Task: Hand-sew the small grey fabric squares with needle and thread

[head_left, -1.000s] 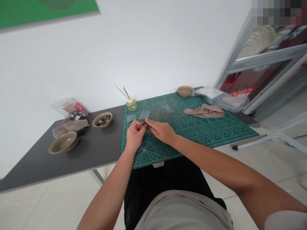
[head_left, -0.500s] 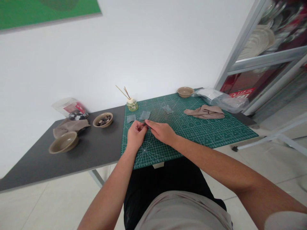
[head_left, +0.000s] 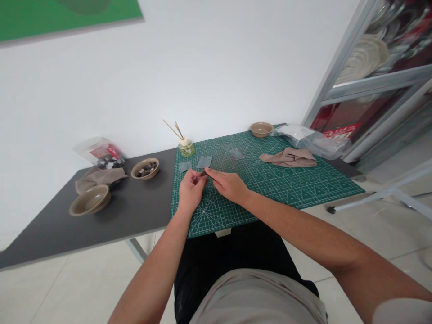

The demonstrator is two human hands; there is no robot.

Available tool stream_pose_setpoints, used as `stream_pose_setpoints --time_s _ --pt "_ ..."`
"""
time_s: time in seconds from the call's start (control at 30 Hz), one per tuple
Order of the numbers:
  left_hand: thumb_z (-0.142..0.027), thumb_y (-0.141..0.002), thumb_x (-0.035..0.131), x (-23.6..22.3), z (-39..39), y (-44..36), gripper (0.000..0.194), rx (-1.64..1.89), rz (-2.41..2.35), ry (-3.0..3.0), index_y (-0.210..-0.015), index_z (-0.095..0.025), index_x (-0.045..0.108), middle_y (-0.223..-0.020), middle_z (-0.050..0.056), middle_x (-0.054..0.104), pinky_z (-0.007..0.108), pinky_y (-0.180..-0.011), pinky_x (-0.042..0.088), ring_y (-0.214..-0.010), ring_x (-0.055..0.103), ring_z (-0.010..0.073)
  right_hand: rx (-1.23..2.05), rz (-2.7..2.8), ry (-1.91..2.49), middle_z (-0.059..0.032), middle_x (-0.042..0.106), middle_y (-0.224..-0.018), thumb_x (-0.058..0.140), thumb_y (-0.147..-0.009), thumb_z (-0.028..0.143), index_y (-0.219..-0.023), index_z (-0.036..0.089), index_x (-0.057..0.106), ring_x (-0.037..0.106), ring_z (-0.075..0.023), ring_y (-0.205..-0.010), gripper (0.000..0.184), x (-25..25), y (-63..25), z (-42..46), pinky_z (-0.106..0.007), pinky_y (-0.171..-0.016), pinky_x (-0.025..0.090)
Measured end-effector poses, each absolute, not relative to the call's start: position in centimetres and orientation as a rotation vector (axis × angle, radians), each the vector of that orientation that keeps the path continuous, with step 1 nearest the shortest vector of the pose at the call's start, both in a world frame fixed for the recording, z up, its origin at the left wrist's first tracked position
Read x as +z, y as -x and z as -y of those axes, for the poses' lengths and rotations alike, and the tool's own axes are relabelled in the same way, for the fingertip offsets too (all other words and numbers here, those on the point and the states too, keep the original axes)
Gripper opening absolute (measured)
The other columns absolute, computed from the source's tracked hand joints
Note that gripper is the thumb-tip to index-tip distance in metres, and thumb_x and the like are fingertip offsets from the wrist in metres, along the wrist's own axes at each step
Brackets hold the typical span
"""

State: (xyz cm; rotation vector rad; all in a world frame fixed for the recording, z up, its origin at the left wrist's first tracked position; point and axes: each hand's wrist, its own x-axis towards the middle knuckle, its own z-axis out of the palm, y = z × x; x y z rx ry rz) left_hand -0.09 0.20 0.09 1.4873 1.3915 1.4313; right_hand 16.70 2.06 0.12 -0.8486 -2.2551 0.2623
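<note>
My left hand (head_left: 191, 189) is closed, its thumb and fingers pinching a small dark piece (head_left: 203, 173) over the green cutting mat (head_left: 270, 189). From the other side my right hand (head_left: 231, 185) meets it, fingers pressed together at the same piece. Fingers cover most of the piece, so its exact kind cannot be made out. Just beyond the hands lie two small clear plastic bags, one bag (head_left: 204, 162) behind the fingertips and another bag (head_left: 185, 167) to its left. A third clear bag (head_left: 236, 154) rests farther right.
On the grey table (head_left: 145, 216) stand a bowl of small dark pieces (head_left: 145, 169), a larger bowl (head_left: 90, 200), a brown cloth (head_left: 101, 176) and a bag of dark pieces (head_left: 106, 157). A reed diffuser (head_left: 186, 147), bowl (head_left: 261, 129), cloth (head_left: 289, 157) and plastic bag (head_left: 313, 140) lie beyond.
</note>
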Motion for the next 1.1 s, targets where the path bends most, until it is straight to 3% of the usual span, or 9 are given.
stream_pose_setpoints --time_s 0.2,0.37,0.57,0.83,1.1 --pt "-0.032 -0.078 0.068 0.03 -0.22 0.08 0.017 1.422 -1.444 -1.505 -0.077 -0.022 0.054 -0.062 -0.004 0.058 0.025 -0.057 0.039 -0.058 0.054 0.013 0.241 2.273 0.845 -0.0051 0.055 -0.142 0.045 -0.092 0.011 -0.144 0.022 0.047 0.058 -0.0187 -0.126 0.053 0.17 -16.69 -1.98 -0.036 -0.103 0.052" --pt "-0.029 -0.078 0.067 0.19 -0.16 0.15 0.017 1.392 -1.501 -1.549 -0.071 -0.021 0.053 -0.06 -0.005 0.054 0.024 -0.054 0.036 -0.054 0.048 0.0109 0.205 2.321 0.827 -0.0096 0.054 -0.143 0.043 -0.093 0.013 -0.142 0.015 0.049 0.058 -0.0205 -0.125 0.049 0.18 -16.61 -1.91 -0.036 -0.1 0.053" --pt "-0.03 -0.076 0.068 0.3 -0.16 -0.03 0.018 1.449 -1.378 -1.465 -0.078 -0.021 0.053 -0.064 -0.004 0.063 0.025 -0.061 0.043 -0.061 0.058 0.0132 0.257 2.24 0.871 -0.0062 0.06 -0.137 0.045 -0.092 0.011 -0.142 0.02 0.049 0.063 -0.0194 -0.12 0.052 -0.18 -16.68 -2.24 -0.035 -0.1 0.054" --pt "-0.027 -0.077 0.066 0.64 0.12 -0.11 0.014 1.441 -1.415 -1.5 -0.075 -0.02 0.054 -0.062 -0.005 0.06 0.023 -0.058 0.041 -0.057 0.056 0.0111 0.262 2.259 0.781 -0.0059 0.054 -0.144 0.044 -0.092 0.012 -0.144 0.02 0.046 0.058 -0.0195 -0.126 0.053 -0.03 -16.77 -2.06 -0.036 -0.103 0.052" --pt "-0.029 -0.075 0.07 0.75 0.15 -0.24 0.019 1.521 -1.326 -1.427 -0.077 -0.02 0.053 -0.064 -0.003 0.064 0.026 -0.061 0.045 -0.06 0.06 0.0133 0.308 2.205 0.89 -0.0061 0.063 -0.133 0.046 -0.092 0.013 -0.142 0.02 0.05 0.066 -0.0206 -0.114 0.051 -0.37 -16.67 -2.31 -0.035 -0.095 0.055"
